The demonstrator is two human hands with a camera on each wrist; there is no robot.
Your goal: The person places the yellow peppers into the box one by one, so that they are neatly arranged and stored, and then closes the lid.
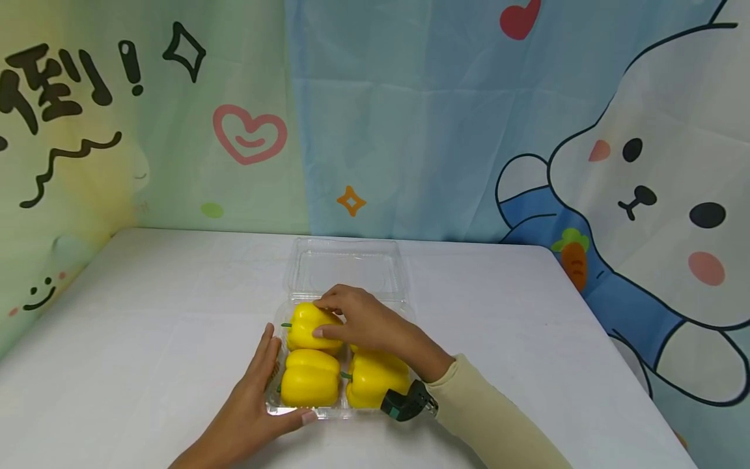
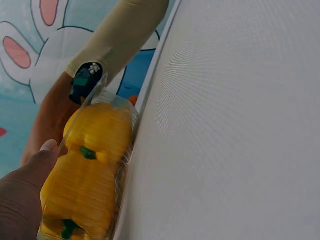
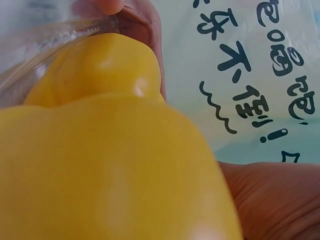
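Currently right hand (image 1: 364, 319) grips one pepper (image 1: 307, 330), far left in the box (image 1: 342, 414); fully seated or not, can't tell. Left hand (image 1: 253, 398), fingers straight, braces box's near-left corner. Other peppers (image 1: 310, 381) between hands; lid (image 1: 348, 267) beyond both. Best: light grip, box held steady, mind neighbouring stems.

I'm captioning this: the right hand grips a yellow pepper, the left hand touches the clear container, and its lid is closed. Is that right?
The lid isn't closed: the head view shows it open, folded back. The right hand does grip a yellow pepper, and the left hand touches the clear container.
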